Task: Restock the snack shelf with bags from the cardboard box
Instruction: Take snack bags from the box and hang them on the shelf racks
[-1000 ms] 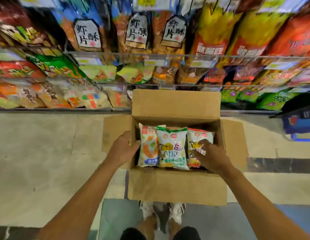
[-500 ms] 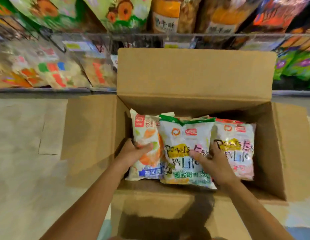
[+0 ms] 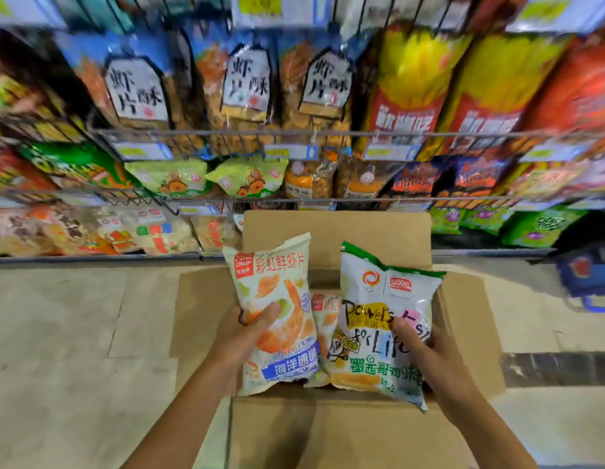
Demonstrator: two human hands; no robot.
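An open cardboard box [image 3: 338, 431] stands on the floor in front of the snack shelf [image 3: 226, 133]. My left hand [image 3: 246, 333] grips a pale shrimp-chip bag [image 3: 277, 282] with an orange prawn picture, lifted above the box. My right hand [image 3: 426, 357] grips a white green-topped bag [image 3: 382, 299] printed "Powers for Life", also raised above the box. Between them, another pale bag [image 3: 324, 316] shows down inside the box, mostly hidden.
Wire shelves hold rows of snack bags: tall prawn-cracker bags [image 3: 246, 86] on top, green bags [image 3: 246, 177] in the middle row, pale bags [image 3: 152, 231] on the bottom row at left. A blue basket [image 3: 588, 275] sits on the floor at right. Beige floor tiles [image 3: 74, 333] lie to the left.
Both hands have lifted a bag each up out of the box, where they earlier rested on the bags inside. My view has tilted up toward the shelves.
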